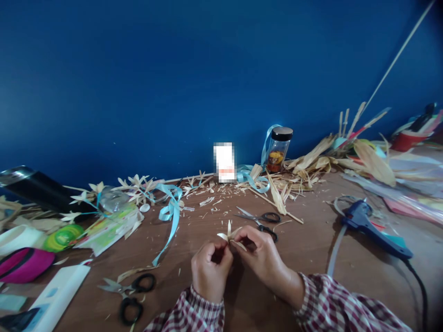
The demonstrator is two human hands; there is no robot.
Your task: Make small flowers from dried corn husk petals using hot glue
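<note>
Begin at the near edge, above the checked sleeves (188,313), and find the left hand (211,269) in a thumb-and-finger pinch at the base of a small pale husk flower (229,228), with the right hand (265,253) pinching at its right side, just above the brown table (294,251). Cannot tell the exact grip at the strip bases, perhaps doubled there but hidden by the fingertips. Probably best to press firmly at the base alone, leaving the upright strips free, and to nudge rather than pull, for fear of splitting dry husk. Leave the near scissors (125,290) lying open to the left, clear of the cuff. Just beyond the fingers, mind the far scissors (256,220), also open, and avoid brushing their handles with the right knuckles. Give the blue glue gun (377,230), well to the right, similar room. Farther off, compare spare material in the husk heap (314,159) beside the lidded jar (277,154), against the blue wall (173,92).
</note>
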